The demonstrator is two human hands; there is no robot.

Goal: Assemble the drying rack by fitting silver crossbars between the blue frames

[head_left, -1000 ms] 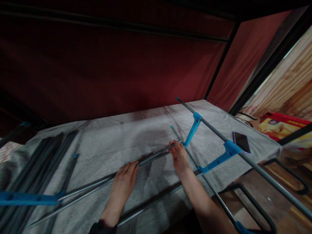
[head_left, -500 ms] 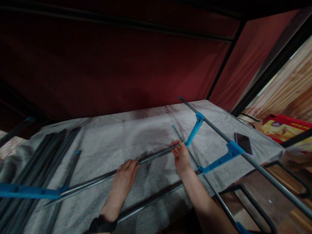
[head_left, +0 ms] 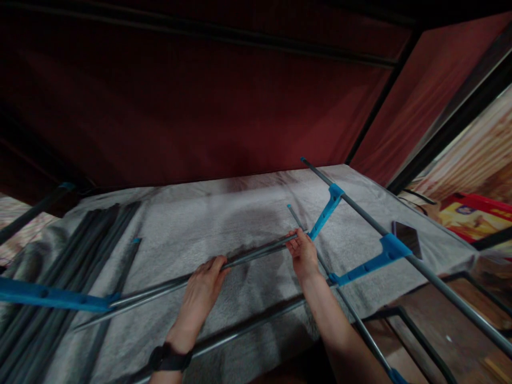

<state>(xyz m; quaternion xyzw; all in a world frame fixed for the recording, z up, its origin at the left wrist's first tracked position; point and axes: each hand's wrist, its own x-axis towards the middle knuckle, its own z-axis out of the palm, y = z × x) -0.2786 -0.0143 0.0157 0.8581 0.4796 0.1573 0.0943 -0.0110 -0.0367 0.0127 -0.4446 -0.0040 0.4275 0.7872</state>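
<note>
Two grey metal rods (head_left: 256, 253) lie side by side across a grey blanket (head_left: 208, 218), and both my hands grip them. My left hand (head_left: 202, 288) is wrapped round their middle part. My right hand (head_left: 304, 253) is closed on their far end, right beside the lower tip of a blue plastic connector (head_left: 326, 213). The rods' left ends meet a long blue connector (head_left: 52, 300). A ladder-like frame of grey tubes, with a second blue connector (head_left: 372, 262), stands just right of my right hand.
A bundle of dark rods (head_left: 60, 266) lies on the blanket at the left. A phone (head_left: 408, 237) rests near the blanket's right edge. Dark red fabric walls (head_left: 200, 106) close off the back. A red box (head_left: 476, 216) and black bent tubing (head_left: 416, 330) are at the lower right.
The view has shifted a little, so everything sits slightly further right. Both hands keep their grip on the rods; the rods' right end stays at the blue connector's tip.
</note>
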